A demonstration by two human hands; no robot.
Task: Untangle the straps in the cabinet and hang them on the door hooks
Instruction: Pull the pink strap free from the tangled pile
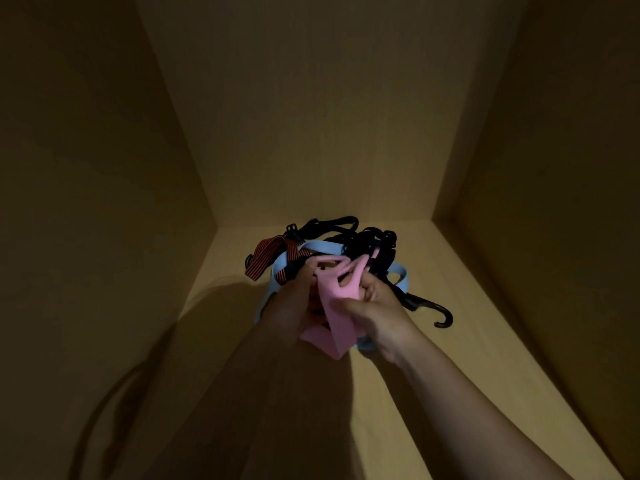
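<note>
Inside a dim wooden cabinet (346, 133), your left hand (294, 306) and right hand (381, 313) both pinch a pink strap (337, 306), lifted from a tangle of blue, black and red-striped straps (322, 247) on the cabinet floor

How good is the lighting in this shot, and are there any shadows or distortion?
Head view: dim, light pooled on the cabinet floor around the strap tangle; both hands, left and right, cast heavy shadows toward the lower left; wide-angle lens splays the walls.
</note>
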